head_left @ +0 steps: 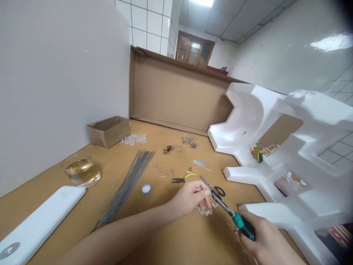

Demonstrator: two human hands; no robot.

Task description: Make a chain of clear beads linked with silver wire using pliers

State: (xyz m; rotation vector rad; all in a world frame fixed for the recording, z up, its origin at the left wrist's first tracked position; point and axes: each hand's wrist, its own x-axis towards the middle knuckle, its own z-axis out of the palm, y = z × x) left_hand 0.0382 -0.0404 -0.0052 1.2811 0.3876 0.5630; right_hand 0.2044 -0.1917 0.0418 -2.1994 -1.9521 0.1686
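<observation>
My left hand (190, 197) pinches a thin wire strung with clear beads (205, 211) that hang just above the brown tabletop (176, 243). My right hand (264, 241) grips pliers with teal handles (234, 217), whose jaws reach up to the wire beside my left fingertips. Scissors with black handles (213, 188) lie on the table right behind the hands. Pliers with yellow handles (182, 179) lie a little further left.
A bundle of thin metal wires (127, 186) fans across the table. A glass dish of yellowish liquid (82, 170), a white flat device (38, 221), a small cardboard box (109, 130), loose clear beads (134, 138), small black rings (168, 149) and white foam packing (284, 154) surround the hands.
</observation>
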